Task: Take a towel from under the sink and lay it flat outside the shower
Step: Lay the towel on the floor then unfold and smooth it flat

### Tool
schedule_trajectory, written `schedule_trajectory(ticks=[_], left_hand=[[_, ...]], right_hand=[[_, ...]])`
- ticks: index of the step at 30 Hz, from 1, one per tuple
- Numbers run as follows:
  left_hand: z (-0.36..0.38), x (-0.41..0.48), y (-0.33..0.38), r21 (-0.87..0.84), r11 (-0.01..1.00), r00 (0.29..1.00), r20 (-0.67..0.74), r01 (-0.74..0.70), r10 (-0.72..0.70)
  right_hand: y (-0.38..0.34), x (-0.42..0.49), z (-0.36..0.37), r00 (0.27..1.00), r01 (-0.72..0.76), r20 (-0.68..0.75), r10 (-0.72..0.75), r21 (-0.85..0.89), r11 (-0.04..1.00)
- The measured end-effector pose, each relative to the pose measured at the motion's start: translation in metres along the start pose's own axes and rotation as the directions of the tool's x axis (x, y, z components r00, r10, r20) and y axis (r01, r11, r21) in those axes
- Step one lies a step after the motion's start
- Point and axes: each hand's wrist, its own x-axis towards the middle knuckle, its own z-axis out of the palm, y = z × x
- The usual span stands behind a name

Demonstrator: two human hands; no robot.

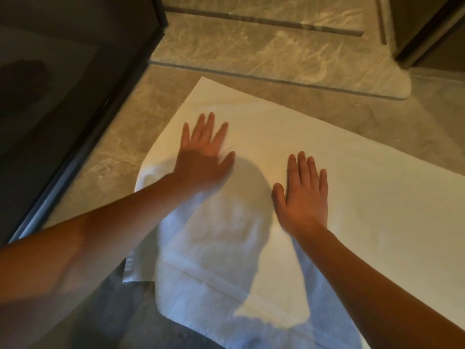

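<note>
Your white towel lies spread on the marble-patterned floor, directly before the raised step at the far side and alongside the dark glass panel at the left. Its long axis appears to run from the near-left of the floor toward the right edge, slightly skewed to the step; the right end leaves the view, so full length cannot be confirmed.

Your left hand is spread flat, palm down, fingers splayed, pressing near the towel's left edge. It is blurred. Your right hand is likewise flat and open, palm down, near the middle. Neither grips anything. In my judgement both palms are placed to smooth the cloth outward and hold it against sliding on the tile.

The left edge bulges and curls beside your left forearm, and the near portion looks rumpled in shadow. I judge the laying largely done, with flattening of that near-left section outstanding.
</note>
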Motion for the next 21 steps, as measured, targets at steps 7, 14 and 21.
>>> schedule_trajectory(ticks=[7,14,21], left_hand=[[0.010,-0.013,-0.003,0.035,0.996,0.993,0.086,-0.084,0.081],[0.008,-0.009,-0.017,0.032,0.996,0.995,0.061,-0.078,0.076],[0.005,-0.013,0.057,0.009,0.998,0.998,0.040,-0.057,0.056]], right_hand=[[0.001,0.003,-0.016,0.998,-0.019,-0.061,0.025,0.103,0.994],[0.043,-0.004,-0.010,0.964,-0.252,-0.077,0.254,0.040,0.967],[0.036,-0.001,-0.005,0.960,-0.261,-0.096,0.263,0.034,0.965]])
